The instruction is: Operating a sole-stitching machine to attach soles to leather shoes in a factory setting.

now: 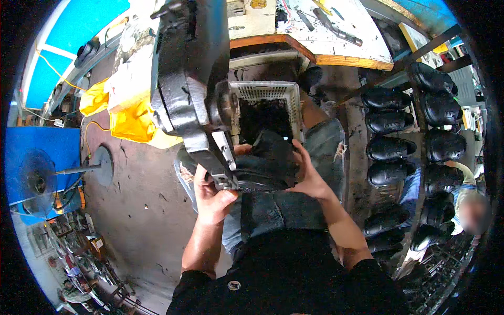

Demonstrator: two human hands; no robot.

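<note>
A black shoe sits over my lap between my two hands, with its sole edge toward me. My left hand grips its left end, fingers partly hidden behind the metal tip of a dark machine arm. That tip touches the shoe or stands very close; I cannot tell which. My right hand wraps the shoe's right end, thumb near me and fingers on the far side. Just beyond the shoe, a pale plastic basket holds a heap of black scraps.
On the right stands a rack with several black shoes, and a person is behind it. A worktable with tools lies ahead. Yellow cloth hangs left of the machine; a standing fan is farther left.
</note>
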